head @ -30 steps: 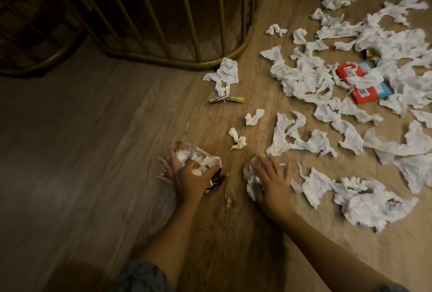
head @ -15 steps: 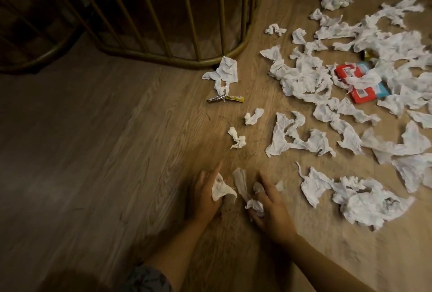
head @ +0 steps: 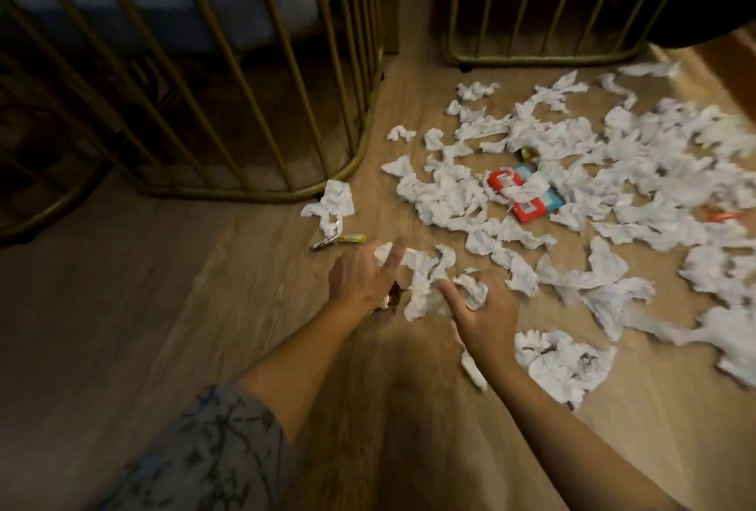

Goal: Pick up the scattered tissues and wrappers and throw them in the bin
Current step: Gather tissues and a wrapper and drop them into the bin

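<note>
White crumpled tissues [head: 450, 199] lie scattered over the wooden floor [head: 163, 306], thickest at the right. My left hand [head: 360, 277] reaches forward with a bit of tissue between its fingers and a brown foil wrapper [head: 392, 297] showing under its palm. My right hand [head: 487, 310] curls its fingers round a crumpled tissue [head: 474, 289]. A long tissue [head: 421, 281] lies between the two hands. A strip of tissue [head: 470, 367] hangs under my right wrist. No bin is recognisable in view.
A red and blue packet [head: 527, 203] lies among the tissues. A yellow wrapper [head: 352, 239] and a silver one [head: 323, 242] sit below a tissue [head: 335, 199] by a gold wire frame [head: 245, 191]. A second gold frame [head: 532, 56] stands behind.
Both hands moved forward into the tissues. The right hand dropped its earlier strip-like hold and now curls round a crumpled tissue; the view tilted up and shifted toward the frames.
</note>
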Motion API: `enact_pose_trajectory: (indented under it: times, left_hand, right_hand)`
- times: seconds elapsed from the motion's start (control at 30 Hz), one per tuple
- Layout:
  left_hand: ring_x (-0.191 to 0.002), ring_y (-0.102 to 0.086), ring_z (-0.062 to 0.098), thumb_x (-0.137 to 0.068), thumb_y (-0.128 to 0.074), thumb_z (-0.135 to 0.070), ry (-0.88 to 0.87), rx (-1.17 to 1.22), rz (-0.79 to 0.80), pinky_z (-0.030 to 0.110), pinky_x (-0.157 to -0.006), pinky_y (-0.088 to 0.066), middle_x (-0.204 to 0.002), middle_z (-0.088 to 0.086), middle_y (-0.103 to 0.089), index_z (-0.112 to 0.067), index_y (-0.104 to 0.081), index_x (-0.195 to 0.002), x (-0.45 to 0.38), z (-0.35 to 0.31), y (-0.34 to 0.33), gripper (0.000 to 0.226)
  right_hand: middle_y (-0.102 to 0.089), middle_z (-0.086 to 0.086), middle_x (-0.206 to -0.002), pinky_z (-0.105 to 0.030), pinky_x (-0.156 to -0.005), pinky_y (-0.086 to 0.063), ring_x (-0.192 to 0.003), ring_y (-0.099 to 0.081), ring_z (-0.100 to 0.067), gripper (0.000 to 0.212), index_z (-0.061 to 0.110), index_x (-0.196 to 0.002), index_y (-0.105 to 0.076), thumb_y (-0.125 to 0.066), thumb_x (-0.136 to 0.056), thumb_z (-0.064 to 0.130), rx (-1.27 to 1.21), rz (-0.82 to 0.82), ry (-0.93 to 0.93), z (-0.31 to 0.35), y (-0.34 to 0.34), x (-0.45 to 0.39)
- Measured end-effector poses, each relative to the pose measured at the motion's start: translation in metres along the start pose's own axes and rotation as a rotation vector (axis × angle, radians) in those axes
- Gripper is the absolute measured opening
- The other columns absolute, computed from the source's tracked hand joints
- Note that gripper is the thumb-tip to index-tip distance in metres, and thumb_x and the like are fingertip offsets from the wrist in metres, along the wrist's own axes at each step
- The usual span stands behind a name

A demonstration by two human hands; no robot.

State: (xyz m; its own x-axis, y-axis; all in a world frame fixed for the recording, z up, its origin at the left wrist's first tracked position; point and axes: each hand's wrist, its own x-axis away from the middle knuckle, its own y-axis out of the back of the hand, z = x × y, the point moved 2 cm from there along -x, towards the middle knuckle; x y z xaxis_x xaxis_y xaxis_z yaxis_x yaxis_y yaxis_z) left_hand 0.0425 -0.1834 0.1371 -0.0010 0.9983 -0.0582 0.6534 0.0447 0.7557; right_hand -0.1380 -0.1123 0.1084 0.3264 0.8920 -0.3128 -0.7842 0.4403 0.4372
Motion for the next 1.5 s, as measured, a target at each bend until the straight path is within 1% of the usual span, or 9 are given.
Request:
enact_pose_trajectory:
  times: [0.17,0.37,0.47,0.6,0.77,0.97,1.23,1.37,1.5]
  left_hand:
    - [-0.067,-0.059,0.032,-0.100,-0.031,-0.041,-0.195,-0.103,0.054,0.032,-0.056,-0.035,-0.056,-0.002,-0.044,-0.019,-0.039,-0.055,-0.041,-0.101,0.006,0.051]
    - [-0.088,-0.054,0.023,-0.082,-0.063,-0.046,-0.320,-0.001,0.105,0.026,-0.070,-0.035,-0.063,-0.001,-0.054,-0.024,-0.037,-0.046,-0.064,-0.211,-0.015,0.049]
    - [-0.069,-0.049,0.015,-0.075,-0.075,-0.036,-0.330,0.096,0.149,0.027,-0.053,-0.034,-0.057,-0.002,-0.049,-0.020,-0.044,-0.050,-0.056,-0.266,-0.034,0.043]
    - [-0.066,-0.056,0.021,-0.069,-0.071,-0.018,-0.329,0.371,0.239,0.028,-0.055,-0.041,-0.068,0.003,-0.060,-0.009,-0.060,-0.076,-0.034,-0.332,-0.074,0.016]
    - [-0.088,-0.058,0.011,-0.079,-0.070,-0.012,-0.396,0.654,0.396,0.023,-0.070,-0.048,-0.107,-0.009,-0.056,-0.027,-0.049,-0.122,0.028,-0.413,-0.124,0.050]
    - [-0.092,-0.061,0.009,-0.078,-0.078,-0.023,-0.381,0.862,0.602,0.022,-0.081,-0.049,-0.094,-0.007,-0.068,-0.019,-0.071,-0.088,0.127,-0.465,-0.174,0.012]
    - [-0.076,-0.061,0.012,-0.075,-0.064,-0.067,-0.072,1.005,0.929,0.025,-0.064,-0.049,-0.079,-0.004,-0.064,-0.015,-0.066,-0.086,0.225,-0.497,-0.214,0.054]
    - [-0.087,-0.053,0.015,-0.098,-0.043,-0.041,-0.224,0.995,0.969,0.027,-0.071,-0.038,-0.097,0.003,-0.060,-0.014,-0.059,-0.094,0.250,-0.502,-0.237,0.032]
    - [-0.111,-0.045,0.025,-0.096,-0.034,-0.027,-0.451,0.596,1.084,0.038,-0.101,-0.035,-0.129,0.012,-0.048,-0.013,-0.051,-0.119,0.257,-0.503,-0.267,0.032]
  right_hand:
    - [-0.034,0.009,-0.058,-0.015,-0.052,-0.022,-0.055,-0.037,-0.001,0.047,0.018,-0.064,-0.035,-0.030,-0.102,0.044,-0.167,-0.192,0.077,0.027,0.071,-0.051]
    - [-0.057,-0.001,-0.063,-0.020,-0.055,-0.034,-0.061,-0.052,-0.007,0.026,0.009,-0.068,-0.057,-0.061,-0.093,0.014,-0.113,-0.291,0.044,0.032,0.150,-0.089]
    - [-0.053,-0.009,-0.058,-0.029,-0.053,-0.033,-0.055,-0.047,-0.018,0.028,0.005,-0.066,-0.052,-0.064,-0.089,0.016,-0.106,-0.378,0.007,0.028,0.195,-0.092]
    - [-0.051,-0.003,-0.066,-0.021,-0.058,-0.034,-0.062,-0.047,-0.011,0.019,0.007,-0.075,-0.050,-0.066,-0.085,0.006,-0.020,-0.536,-0.062,0.019,0.264,-0.074]
    - [-0.065,0.006,-0.086,-0.020,-0.072,-0.048,-0.081,-0.060,-0.005,0.006,0.013,-0.094,-0.065,-0.065,-0.088,0.010,0.138,-0.819,-0.116,0.012,0.353,-0.035]
    - [-0.057,-0.002,-0.068,-0.026,-0.063,-0.043,-0.067,-0.054,-0.014,0.035,0.010,-0.069,-0.058,-0.058,-0.096,0.031,0.309,-1.107,-0.204,0.013,0.428,0.029]
    - [-0.058,-0.006,-0.095,-0.028,-0.076,-0.041,-0.087,-0.054,-0.017,0.031,0.011,-0.088,-0.057,-0.037,-0.103,0.031,0.252,-1.390,-0.456,-0.006,0.473,0.087]
    - [-0.060,-0.007,-0.104,-0.041,-0.085,-0.051,-0.093,-0.058,-0.021,0.022,0.019,-0.100,-0.056,-0.041,-0.100,0.036,0.221,-1.457,-0.639,-0.028,0.495,0.100]
    - [-0.060,0.000,-0.106,-0.050,-0.091,-0.050,-0.098,-0.058,-0.022,0.011,0.032,-0.094,-0.050,-0.051,-0.092,0.043,0.201,-1.437,-0.806,-0.052,0.498,0.107]
